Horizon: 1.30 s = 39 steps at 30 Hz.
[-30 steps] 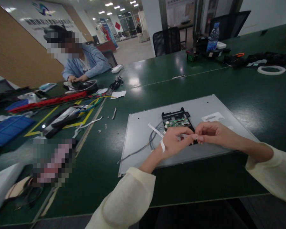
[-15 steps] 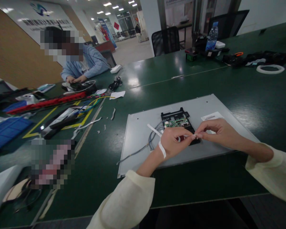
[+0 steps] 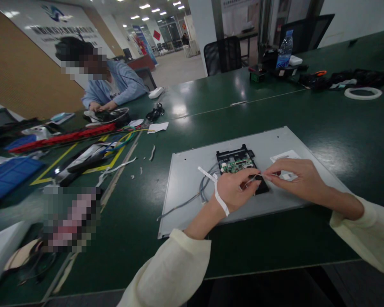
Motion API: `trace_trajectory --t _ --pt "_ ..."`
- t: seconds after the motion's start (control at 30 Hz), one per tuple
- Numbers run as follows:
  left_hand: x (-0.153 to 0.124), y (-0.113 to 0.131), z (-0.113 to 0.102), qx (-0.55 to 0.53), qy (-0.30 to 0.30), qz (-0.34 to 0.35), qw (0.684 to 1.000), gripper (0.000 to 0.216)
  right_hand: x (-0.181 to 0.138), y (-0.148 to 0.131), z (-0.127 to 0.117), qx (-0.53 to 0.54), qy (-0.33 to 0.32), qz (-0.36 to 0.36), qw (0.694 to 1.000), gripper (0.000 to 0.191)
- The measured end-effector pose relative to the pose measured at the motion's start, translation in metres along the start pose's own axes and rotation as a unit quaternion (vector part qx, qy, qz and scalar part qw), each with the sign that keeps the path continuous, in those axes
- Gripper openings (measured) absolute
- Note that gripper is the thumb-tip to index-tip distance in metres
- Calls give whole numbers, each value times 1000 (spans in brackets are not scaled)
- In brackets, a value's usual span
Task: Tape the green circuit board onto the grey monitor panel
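Note:
A grey metal panel (image 3: 192, 183) lies flat on the green table. On it sits a black bracket with a small green circuit board (image 3: 236, 164), and grey cables (image 3: 205, 187) run off to the left. My left hand (image 3: 235, 192) is closed over the panel, pinching a thin white strip of tape (image 3: 252, 179); another white strip (image 3: 219, 198) hangs across its wrist. My right hand (image 3: 292, 177) pinches the other end of the same strip, just right of the board. A white label (image 3: 284, 157) is stuck on the panel behind my right hand.
Another person (image 3: 112, 87) works at the far left with cables and a red bar (image 3: 64, 137). Blue trays (image 3: 9, 172), yellow floor-tape lines and scraps lie to the left. A water bottle (image 3: 284, 49), black gear and a white ring (image 3: 363, 93) are at the far right. A black chair (image 3: 224, 54) stands behind.
My hands have drawn slightly apart, stretching the thin white strip between them. The strip on my left wrist has slid lower. The panel has not moved.

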<state>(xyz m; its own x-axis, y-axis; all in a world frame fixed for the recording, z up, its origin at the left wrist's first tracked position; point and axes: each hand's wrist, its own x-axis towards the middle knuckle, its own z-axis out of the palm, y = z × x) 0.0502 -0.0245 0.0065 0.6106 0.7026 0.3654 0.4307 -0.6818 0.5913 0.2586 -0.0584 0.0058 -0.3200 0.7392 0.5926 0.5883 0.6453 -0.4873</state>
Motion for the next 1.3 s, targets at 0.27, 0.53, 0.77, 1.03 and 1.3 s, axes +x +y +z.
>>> trace_trajectory --t 0.27,0.53,0.77,1.03,1.3 --pt "0 -2 -2 55 -20 34 998 22 -5 3 3 -29 17 -4 999 16" --pt "-3 -2 -1 115 -18 91 989 26 -4 4 7 -23 -34 -63 997 9" --pt "-3 -1 1 123 7 69 990 25 -6 8 7 -88 16 -121 989 9" --pt "-5 -2 0 149 50 149 976 24 -6 7 4 -111 27 -130 985 7" --pt "-9 0 0 204 47 222 952 20 -6 3 4 -129 34 -96 986 12"
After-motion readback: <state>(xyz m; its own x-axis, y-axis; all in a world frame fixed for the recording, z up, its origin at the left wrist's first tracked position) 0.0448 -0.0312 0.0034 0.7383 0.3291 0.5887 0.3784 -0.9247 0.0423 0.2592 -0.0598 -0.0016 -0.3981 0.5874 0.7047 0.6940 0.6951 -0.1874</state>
